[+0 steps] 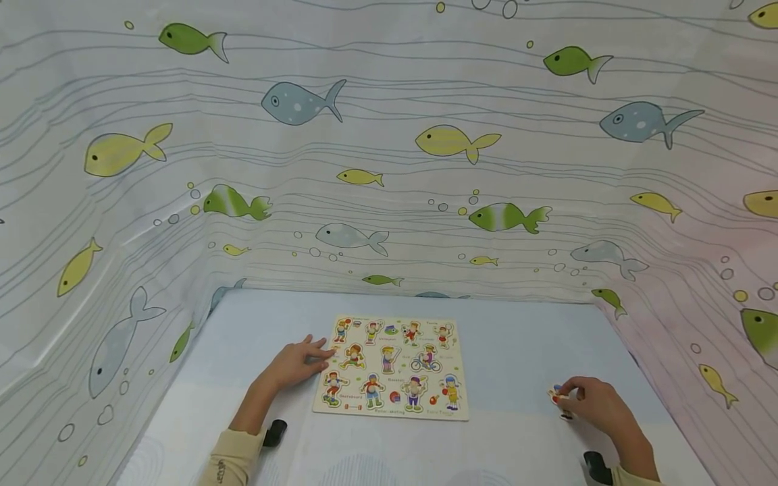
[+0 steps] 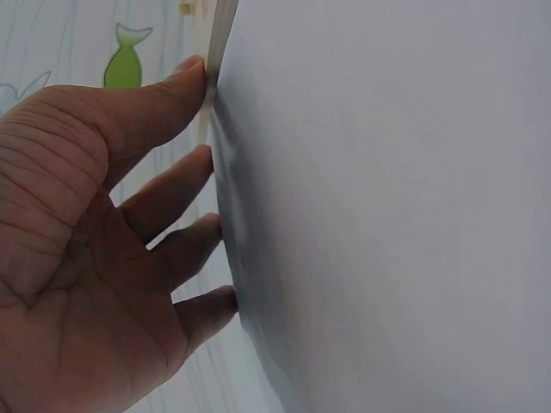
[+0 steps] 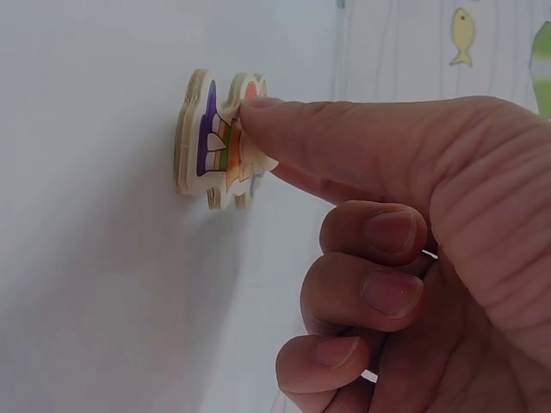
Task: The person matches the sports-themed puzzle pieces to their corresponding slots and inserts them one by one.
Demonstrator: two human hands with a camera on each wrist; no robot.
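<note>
A flat wooden puzzle board [image 1: 372, 368] printed with sporty cartoon children lies on the table. My left hand [image 1: 294, 364] is at its left edge, fingers spread. In the left wrist view, the thumb of that hand [image 2: 95, 206] touches the board's edge [image 2: 219, 52], and the other fingertips rest on the table. To the right of the board, my right hand [image 1: 598, 405] pinches a small wooden figure puzzle piece [image 1: 566, 414] between thumb and forefinger. Up close, the piece [image 3: 207, 142] shows purple, green and orange paint; part of it is behind the thumb. The other fingers are curled.
A pale table [image 1: 516, 337] carries the board, with a stretch of surface between it and my right hand. Fish-patterned sheeting [image 1: 389, 202] rises at the back and both sides. Black wrist devices [image 1: 275, 433] are worn near both sleeves.
</note>
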